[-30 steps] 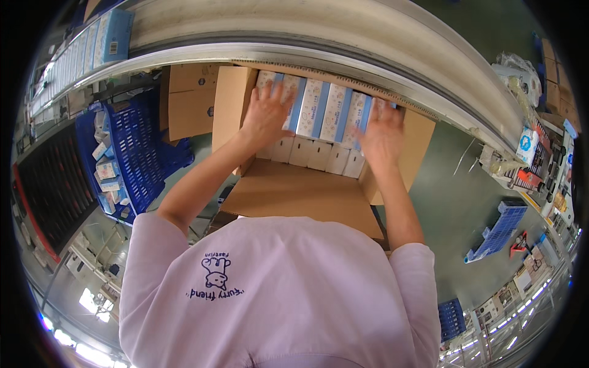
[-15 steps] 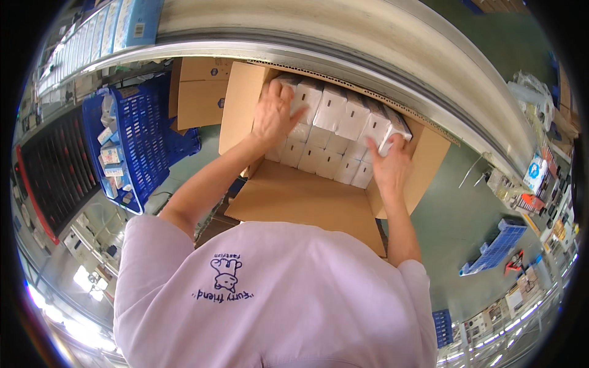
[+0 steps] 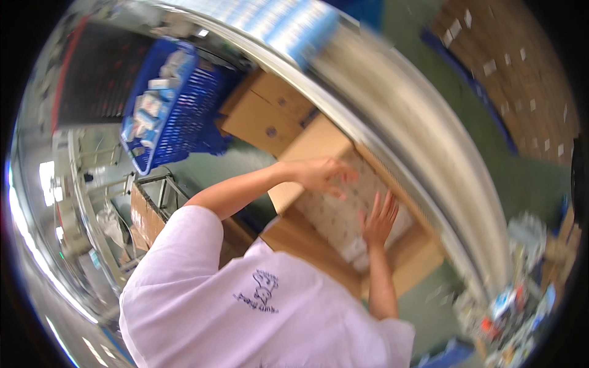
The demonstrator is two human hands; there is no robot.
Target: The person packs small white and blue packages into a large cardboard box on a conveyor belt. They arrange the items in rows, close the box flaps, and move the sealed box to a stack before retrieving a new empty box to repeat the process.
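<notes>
Belt [image 3: 423,135] runs diag. from top ctr to lower R of frame. Open carton [image 3: 310,242] alongside, just R of ctr. Basket [image 3: 187,113], upper L, w/ small stuff inside. Blue packs [image 3: 300,27] in a row on belt, top ctr, blurry. Pale packs [image 3: 334,214] inside carton. My R hand [image 3: 379,224]'s over them, fingers spread wide. My L hand [image 3: 322,176]'s over carton's upper part, fingers half-curled & apart; can't tell if touching.
</notes>
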